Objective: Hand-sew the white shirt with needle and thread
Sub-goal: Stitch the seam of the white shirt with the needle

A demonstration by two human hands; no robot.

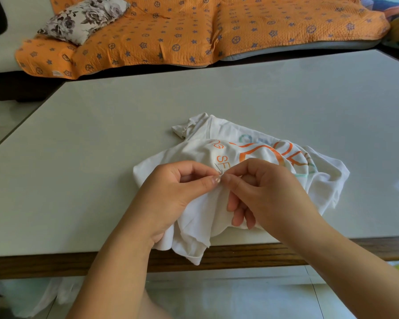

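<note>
right hand (263,187) pinches what looks like a thin silvery needle (220,174), too tiny to be sure, dark thread (217,168) trailing off it. left hand (177,192) pinches a fold of the crumpled white cotton shirt with orange print (325,180) right beside it. mid-stitch, i'd say; next it needs pulling through till snug. shirt sits on a pale grey table with a wooden edge (124,134), hem hanging over. behind: orange quilted sofa cover (240,31), floral cushion (85,17).

Shirt (325,183) on table (124,123), nr edge; sofa (194,31) behind.
</note>
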